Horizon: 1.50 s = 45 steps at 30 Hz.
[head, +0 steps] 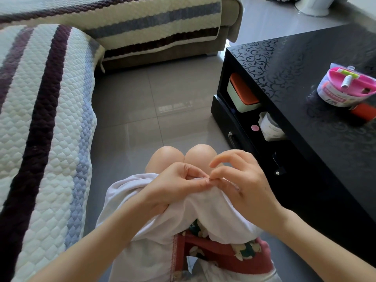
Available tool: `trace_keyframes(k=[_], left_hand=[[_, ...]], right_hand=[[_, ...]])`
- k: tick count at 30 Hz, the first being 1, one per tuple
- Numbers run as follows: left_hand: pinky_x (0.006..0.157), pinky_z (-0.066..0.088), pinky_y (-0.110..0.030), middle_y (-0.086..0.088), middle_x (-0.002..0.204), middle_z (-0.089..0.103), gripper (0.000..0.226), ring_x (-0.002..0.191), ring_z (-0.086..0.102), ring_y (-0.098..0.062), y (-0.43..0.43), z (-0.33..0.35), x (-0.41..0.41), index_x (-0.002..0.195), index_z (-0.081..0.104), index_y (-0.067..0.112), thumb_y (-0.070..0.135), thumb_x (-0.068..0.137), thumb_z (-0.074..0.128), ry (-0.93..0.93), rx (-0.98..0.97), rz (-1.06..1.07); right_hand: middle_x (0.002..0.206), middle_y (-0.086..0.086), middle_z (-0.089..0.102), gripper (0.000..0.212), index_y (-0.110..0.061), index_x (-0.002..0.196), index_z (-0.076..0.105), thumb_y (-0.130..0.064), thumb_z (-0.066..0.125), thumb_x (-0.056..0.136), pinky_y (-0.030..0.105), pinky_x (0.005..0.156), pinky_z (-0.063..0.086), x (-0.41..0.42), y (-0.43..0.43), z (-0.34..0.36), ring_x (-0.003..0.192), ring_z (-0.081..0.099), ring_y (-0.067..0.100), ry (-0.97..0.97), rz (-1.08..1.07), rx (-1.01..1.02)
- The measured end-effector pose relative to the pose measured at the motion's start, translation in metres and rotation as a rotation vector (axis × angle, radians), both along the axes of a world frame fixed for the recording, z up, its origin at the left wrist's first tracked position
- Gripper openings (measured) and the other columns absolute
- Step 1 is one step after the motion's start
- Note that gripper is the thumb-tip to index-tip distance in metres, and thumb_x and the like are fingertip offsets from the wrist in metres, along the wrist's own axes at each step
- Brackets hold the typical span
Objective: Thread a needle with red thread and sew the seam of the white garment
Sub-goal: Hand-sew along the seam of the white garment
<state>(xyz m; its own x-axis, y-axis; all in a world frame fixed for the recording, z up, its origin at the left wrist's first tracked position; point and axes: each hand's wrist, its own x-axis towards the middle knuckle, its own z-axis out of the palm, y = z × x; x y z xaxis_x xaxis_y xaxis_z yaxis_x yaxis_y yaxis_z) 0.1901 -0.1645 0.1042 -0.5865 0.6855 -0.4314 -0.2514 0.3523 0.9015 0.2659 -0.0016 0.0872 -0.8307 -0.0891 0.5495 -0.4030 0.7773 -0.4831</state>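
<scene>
Two sofas: near sofa [40, 119] on my left, far sofa [142, 27] ahead, both under quilted striped covers.
Floor [152, 98]: glossy grey tiles between the sofas and the table.
Table [305, 88]: black with a patterned top, on my right; its open side shelf holds a box [242, 92] with an orange lid.
Garment [213, 212]: white, draped over my lap and bunched into a fold between my hands; red stitching [174, 259] runs along one edge low on my lap.
Stool [203, 247]: red, below my lap, partly covered by the garment.
Left hand [173, 186]: thumb and curled fingers pinch the garment's fold.
Right hand [244, 186]: thumb and forefinger pinch the fold's edge, touching my left thumb; the other fingers are lifted and curved.
Kit [343, 86]: pink, on the table, well apart from my hands.
Needle: too small to tell whether it is between my right fingertips.
</scene>
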Motion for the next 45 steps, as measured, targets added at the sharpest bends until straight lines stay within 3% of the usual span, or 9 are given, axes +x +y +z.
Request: trace_keyframes(k=[5, 11, 14, 17, 21, 25, 29, 33, 45], left_hand=[[0.065, 0.040, -0.011, 0.004, 0.068, 0.068, 0.019, 0.066, 0.054, 0.002, -0.004, 0.008, -0.006, 0.086, 0.074, 0.006, 0.024, 0.088, 0.069, 0.056, -0.013, -0.022], [0.069, 0.051, -0.021, 0.012, 0.071, 0.069, 0.019, 0.072, 0.062, 0.002, -0.003, -0.001, 0.005, 0.075, 0.074, 0.023, 0.019, 0.091, 0.065, 0.138, -0.149, -0.120], [0.074, 0.050, -0.018, 0.006, 0.079, 0.073, 0.012, 0.079, 0.065, -0.002, -0.008, 0.005, 0.002, 0.086, 0.076, 0.015, 0.015, 0.091, 0.064, -0.015, -0.051, -0.097], [0.078, 0.051, -0.017, 0.001, 0.086, 0.073, 0.012, 0.083, 0.066, -0.005, -0.010, 0.007, 0.001, 0.094, 0.075, 0.010, 0.012, 0.090, 0.064, -0.078, -0.029, -0.146], [0.077, 0.049, -0.014, 0.003, 0.083, 0.072, 0.011, 0.080, 0.064, -0.002, -0.009, 0.011, 0.004, 0.088, 0.075, 0.014, 0.012, 0.089, 0.064, -0.128, -0.019, -0.187], [0.077, 0.049, -0.015, 0.002, 0.084, 0.073, 0.012, 0.082, 0.065, -0.003, -0.008, 0.011, 0.005, 0.089, 0.075, 0.013, 0.011, 0.090, 0.064, -0.137, 0.003, -0.177], [0.076, 0.049, -0.015, 0.003, 0.083, 0.073, 0.016, 0.080, 0.066, -0.003, -0.009, 0.011, 0.003, 0.083, 0.077, 0.017, 0.010, 0.090, 0.063, -0.153, 0.017, -0.159], [0.080, 0.050, -0.017, 0.000, 0.087, 0.074, 0.007, 0.084, 0.065, -0.004, -0.008, 0.011, 0.001, 0.084, 0.078, 0.018, 0.019, 0.084, 0.070, -0.151, 0.025, -0.152], [0.078, 0.049, -0.018, 0.001, 0.085, 0.074, 0.011, 0.084, 0.066, -0.004, -0.011, 0.015, 0.000, 0.085, 0.078, 0.019, 0.025, 0.079, 0.071, -0.168, 0.016, -0.139]], right_hand=[[0.083, 0.001, 0.067, 0.011, -0.011, 0.087, 0.065, -0.008, 0.054, 0.091, 0.037, 0.103, 0.043, -0.002, -0.006, 0.009, 0.083, 0.067, 0.021, -0.178, 0.126, -0.311], [0.065, 0.010, 0.060, 0.010, -0.005, 0.089, 0.051, -0.015, 0.051, 0.091, 0.033, 0.065, 0.058, -0.009, -0.006, 0.060, 0.057, 0.064, 0.021, -0.403, 0.286, -0.931], [0.057, 0.002, 0.047, 0.008, -0.011, 0.085, 0.045, -0.016, 0.050, 0.088, 0.018, 0.039, 0.025, -0.026, 0.029, 0.044, 0.037, 0.035, 0.009, -0.785, 0.173, -1.195], [0.053, -0.002, 0.039, 0.016, -0.015, 0.081, 0.045, -0.008, 0.044, 0.095, 0.020, 0.042, 0.013, -0.056, 0.073, 0.021, 0.036, 0.025, 0.004, -0.786, -0.002, -1.195], [0.057, -0.002, 0.039, 0.025, -0.022, 0.075, 0.045, -0.010, 0.044, 0.097, 0.017, 0.039, 0.024, -0.100, 0.150, 0.002, 0.037, 0.032, 0.004, -0.423, -0.540, -1.067], [0.077, -0.004, 0.055, 0.009, -0.025, 0.073, 0.051, -0.024, 0.048, 0.081, 0.032, 0.068, 0.043, -0.112, 0.189, -0.009, 0.079, 0.058, 0.025, -0.328, -0.952, -0.614], [0.066, -0.007, 0.056, 0.003, -0.016, 0.089, 0.067, -0.018, 0.065, 0.088, 0.013, 0.051, 0.038, -0.086, 0.103, 0.016, 0.063, 0.052, 0.006, -0.581, -0.351, -0.487], [0.086, 0.003, 0.073, 0.020, -0.012, 0.091, 0.074, -0.026, 0.072, 0.077, 0.018, 0.075, 0.050, -0.035, 0.040, 0.025, 0.081, 0.064, 0.005, -0.912, 0.176, -0.497], [0.066, -0.002, 0.062, 0.014, -0.009, 0.072, 0.067, -0.011, 0.069, 0.086, 0.016, 0.062, 0.043, -0.021, 0.029, 0.022, 0.065, 0.057, 0.004, -0.988, 0.147, -0.680]])
